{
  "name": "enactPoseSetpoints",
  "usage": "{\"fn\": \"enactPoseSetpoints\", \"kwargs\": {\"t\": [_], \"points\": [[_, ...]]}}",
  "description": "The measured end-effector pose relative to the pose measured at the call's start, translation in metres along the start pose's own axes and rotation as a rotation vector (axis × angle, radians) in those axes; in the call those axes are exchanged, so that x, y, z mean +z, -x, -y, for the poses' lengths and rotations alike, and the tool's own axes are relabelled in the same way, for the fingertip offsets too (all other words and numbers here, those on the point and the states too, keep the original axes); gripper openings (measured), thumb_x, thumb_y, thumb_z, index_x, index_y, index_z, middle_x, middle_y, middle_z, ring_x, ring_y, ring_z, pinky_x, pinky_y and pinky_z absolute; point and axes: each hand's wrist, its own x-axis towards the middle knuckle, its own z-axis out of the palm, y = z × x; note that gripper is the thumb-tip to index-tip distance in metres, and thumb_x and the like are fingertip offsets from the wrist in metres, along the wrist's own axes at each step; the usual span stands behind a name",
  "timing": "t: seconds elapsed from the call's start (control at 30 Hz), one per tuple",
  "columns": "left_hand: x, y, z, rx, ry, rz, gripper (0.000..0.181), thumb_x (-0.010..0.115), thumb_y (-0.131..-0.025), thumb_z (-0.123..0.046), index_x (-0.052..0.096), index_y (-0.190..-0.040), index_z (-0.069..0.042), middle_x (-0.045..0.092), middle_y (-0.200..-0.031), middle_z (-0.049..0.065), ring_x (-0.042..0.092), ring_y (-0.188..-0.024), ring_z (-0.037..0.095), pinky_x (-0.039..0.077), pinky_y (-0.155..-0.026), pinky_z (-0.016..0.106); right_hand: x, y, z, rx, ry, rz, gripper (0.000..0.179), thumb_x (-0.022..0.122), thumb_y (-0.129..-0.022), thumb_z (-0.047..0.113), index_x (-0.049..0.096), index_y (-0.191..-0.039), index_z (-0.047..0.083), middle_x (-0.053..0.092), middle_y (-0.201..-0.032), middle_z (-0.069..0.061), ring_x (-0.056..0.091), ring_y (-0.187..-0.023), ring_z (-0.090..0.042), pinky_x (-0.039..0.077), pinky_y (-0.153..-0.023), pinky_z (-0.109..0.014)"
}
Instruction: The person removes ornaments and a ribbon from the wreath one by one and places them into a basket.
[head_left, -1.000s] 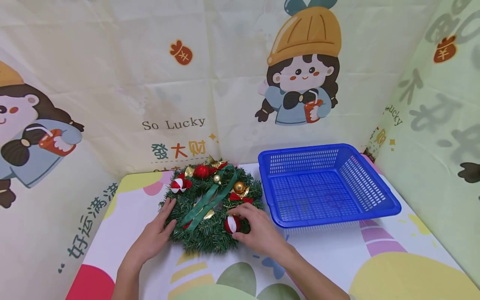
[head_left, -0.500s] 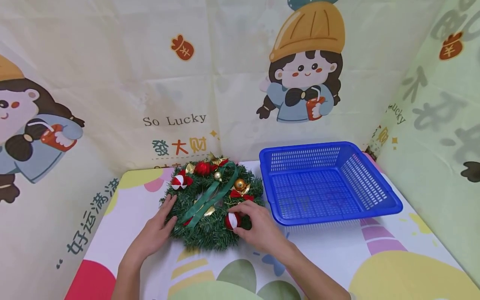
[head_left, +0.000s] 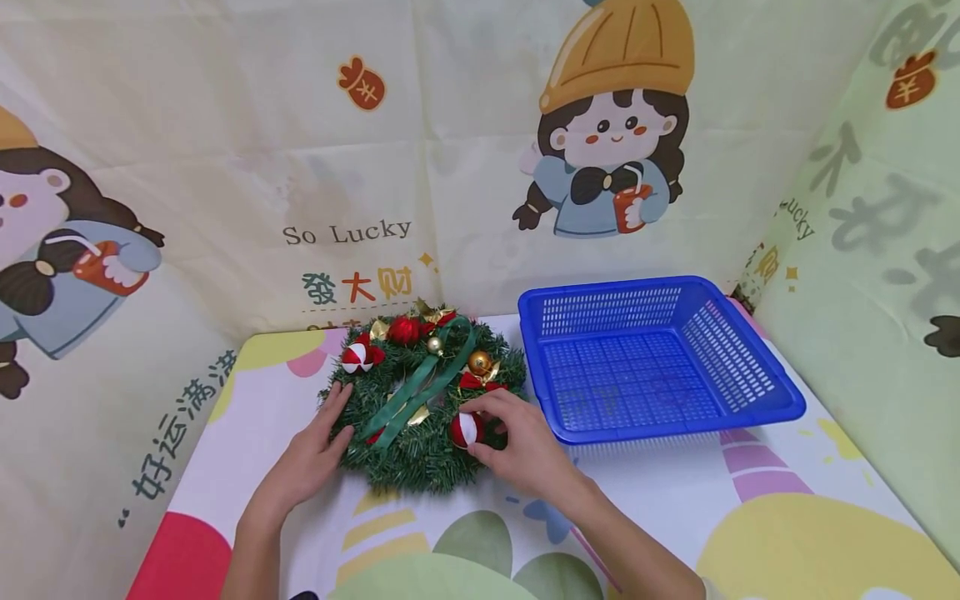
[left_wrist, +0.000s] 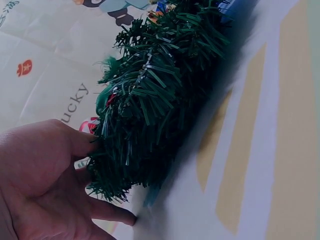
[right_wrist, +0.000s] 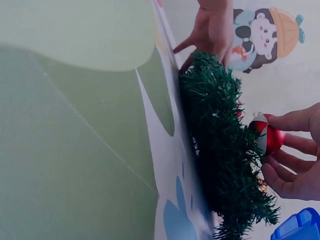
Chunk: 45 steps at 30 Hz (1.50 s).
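Green wreath lies face up, ribbon slanting away rightward.

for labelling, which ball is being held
The nearest red-and-white ball, pinched by the right hand; the other red-and-white ball, red ball and gold ball sit farther back on the wreath, unheld.

on your right, a blue basket with slotted walls, resting on a printed tablecloth. ahead of you, a cream backdrop: cartoon figure in orange cap, red cup; lettering "so lucky"; red pouch motif to its upper left.
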Motion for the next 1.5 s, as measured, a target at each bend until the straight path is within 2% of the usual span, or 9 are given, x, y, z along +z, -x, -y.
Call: {"fn": "enactPoseSetpoints", "kwargs": {"t": [0.37, 0.77, 1.07, 1.5], "points": [[0.001, 0.000, 0.002, 0.013, 0.014, -0.011, 0.069, 0.050, -0.111, -0.024, 0.014, -0.169, -0.017, 0.004, -0.177, 0.014, 0.011, -0.158, 0.050, 0.020, -0.121, 0.072, -0.008, 0.000, 0.003, 0.005, -0.070, 0.000, 0.044, 0.084, -0.083, -0.002, 0.073, -0.123, 0.015, 0.070, -0.120, 0.002, 0.070, -0.103, -0.017, 0.063, -0.084, -0.032], [0.000, -0.001, 0.001, 0.014, 0.015, -0.011, 0.069, 0.050, -0.111, -0.025, 0.014, -0.169, -0.017, 0.004, -0.177, 0.013, 0.013, -0.158, 0.051, 0.021, -0.120, 0.073, -0.017, 0.000, 0.003, 0.014, -0.134, -0.029, 0.044, 0.082, -0.083, -0.007, 0.074, -0.122, 0.012, 0.069, -0.120, -0.003, 0.072, -0.102, -0.025, 0.064, -0.084, -0.035], [0.000, 0.000, 0.001, 0.009, 0.020, -0.005, 0.069, 0.050, -0.111, -0.027, 0.014, -0.169, -0.018, 0.003, -0.177, 0.013, 0.012, -0.158, 0.050, 0.021, -0.120, 0.073, -0.026, 0.000, 0.002, 0.017, -0.121, -0.048, 0.046, 0.082, -0.082, -0.008, 0.073, -0.122, 0.013, 0.070, -0.119, -0.003, 0.072, -0.103, -0.026, 0.063, -0.082, -0.029], [0.000, 0.000, 0.001, 0.011, 0.025, -0.001, 0.069, 0.049, -0.112, -0.027, 0.014, -0.169, -0.017, 0.003, -0.177, 0.013, 0.012, -0.158, 0.051, 0.021, -0.120, 0.073, -0.043, 0.000, 0.001, 0.054, -0.107, -0.094, 0.047, 0.084, -0.081, -0.007, 0.074, -0.121, 0.016, 0.070, -0.115, -0.001, 0.071, -0.106, -0.023, 0.064, -0.086, -0.038]]}}
